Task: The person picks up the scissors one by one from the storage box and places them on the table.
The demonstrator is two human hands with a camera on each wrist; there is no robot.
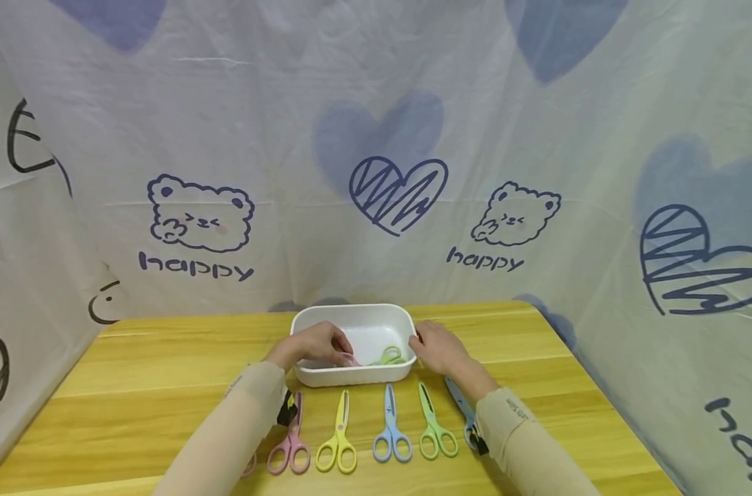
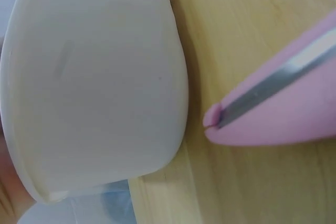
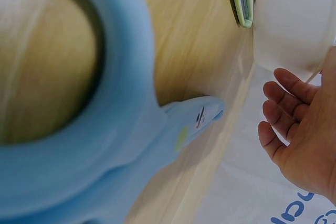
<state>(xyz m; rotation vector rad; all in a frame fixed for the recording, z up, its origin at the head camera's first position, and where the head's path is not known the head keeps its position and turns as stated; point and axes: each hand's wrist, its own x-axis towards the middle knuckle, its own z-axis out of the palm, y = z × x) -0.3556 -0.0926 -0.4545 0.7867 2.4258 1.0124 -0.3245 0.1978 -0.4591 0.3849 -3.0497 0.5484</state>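
My left hand point(image 1: 320, 342) reaches over the near left rim into a white plastic bin point(image 1: 353, 377), its fingers pinching a pair of pink scissors point(image 1: 352, 360) that it largely covers. Green scissors point(image 1: 391, 355) lie inside the bin, to the right of those fingertips. At the bin's right end is my right hand point(image 1: 440, 346), fingertips touching the rim. The right wrist view shows that hand's fingers point(image 3: 286, 116) loosely bent outside the wall, with the thumb hidden behind the rim.
In front of the bin lie pink scissors point(image 1: 293, 441), yellow scissors point(image 1: 338, 434), blue scissors point(image 1: 390, 427) and green scissors point(image 1: 434, 424). Another blue pair point(image 1: 461, 398) is partly under the right forearm. A pink handle point(image 1: 249, 466) shows beside the left sleeve. A printed curtain point(image 1: 289, 138) hangs behind the table point(image 1: 183, 358).
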